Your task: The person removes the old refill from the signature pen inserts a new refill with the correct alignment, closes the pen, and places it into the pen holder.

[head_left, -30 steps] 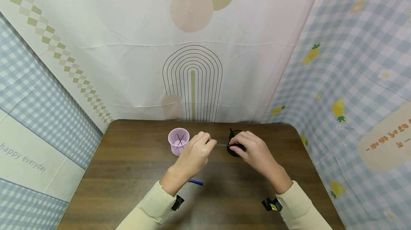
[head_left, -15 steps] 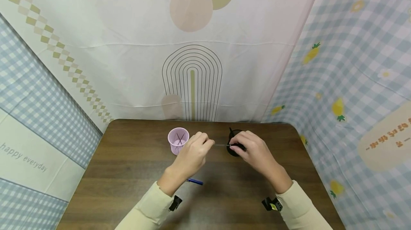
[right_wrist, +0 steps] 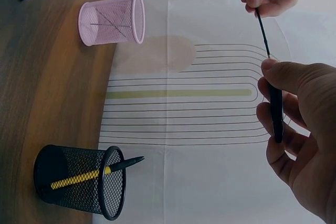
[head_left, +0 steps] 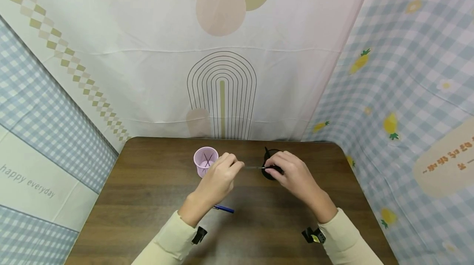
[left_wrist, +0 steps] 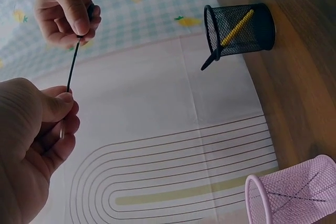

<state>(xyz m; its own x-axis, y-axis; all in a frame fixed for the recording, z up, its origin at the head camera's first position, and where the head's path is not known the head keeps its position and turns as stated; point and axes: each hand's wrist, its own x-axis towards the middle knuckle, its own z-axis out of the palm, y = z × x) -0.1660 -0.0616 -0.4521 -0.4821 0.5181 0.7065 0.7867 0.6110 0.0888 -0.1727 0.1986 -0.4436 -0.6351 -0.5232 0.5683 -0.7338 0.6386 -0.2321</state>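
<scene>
My left hand (head_left: 220, 176) pinches a thin dark pen refill (left_wrist: 73, 66) between thumb and fingers; its pale tip shows below the thumb in the left wrist view. The refill runs in a straight line to the end of a black pen barrel (right_wrist: 276, 111). That barrel is held in my right hand (head_left: 290, 170), thumb on top near its end and fingers curled beneath. A stretch of bare refill shows between the two hands. Both hands are raised in front of the pen holders, the right overlapping the black one in the head view.
A black mesh pen holder (left_wrist: 266, 30) contains a yellow-and-black pen (right_wrist: 79, 178). Left of it stands a pink mesh pen holder (head_left: 205, 158) with thin dark crossing lines inside. A blue pen (head_left: 224, 209) lies on the brown table (head_left: 259, 232). Behind hangs a patterned cloth (head_left: 163, 71).
My left hand has moved slightly left and toward the body, and the visible stretch of refill between the hands has lengthened. My right hand has stayed in place.
</scene>
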